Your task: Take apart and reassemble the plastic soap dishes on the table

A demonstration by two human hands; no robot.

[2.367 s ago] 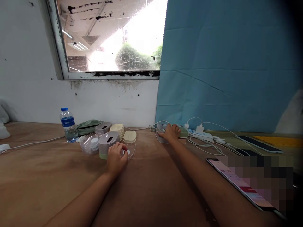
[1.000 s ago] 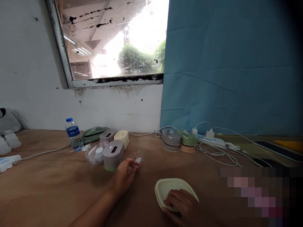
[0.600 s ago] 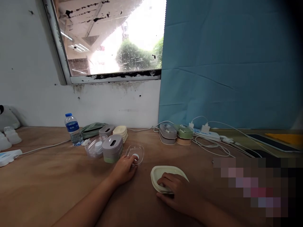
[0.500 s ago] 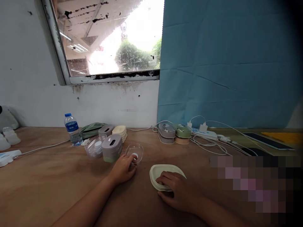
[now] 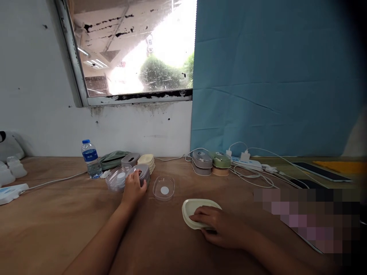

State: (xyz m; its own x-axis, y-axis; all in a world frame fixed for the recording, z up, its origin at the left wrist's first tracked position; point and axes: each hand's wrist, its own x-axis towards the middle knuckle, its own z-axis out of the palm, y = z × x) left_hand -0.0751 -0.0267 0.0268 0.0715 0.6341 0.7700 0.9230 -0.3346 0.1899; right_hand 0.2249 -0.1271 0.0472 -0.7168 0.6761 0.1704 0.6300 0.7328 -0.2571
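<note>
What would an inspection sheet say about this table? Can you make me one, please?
Surface: brown table, most things along its wall side.
Things in use: a cream lid under one hand; a clear tub with a white circle; a purple box.
Clutter: water bottle, green pouch, stacked cream lids, phone.
Left hand: at the purple box; its grip is hard to tell.
Right hand: fingers on the cream lid.
Cables: white cables loop loosely beside a power strip.
Surroundings: white wall with marks, window, blue sheet.
</note>
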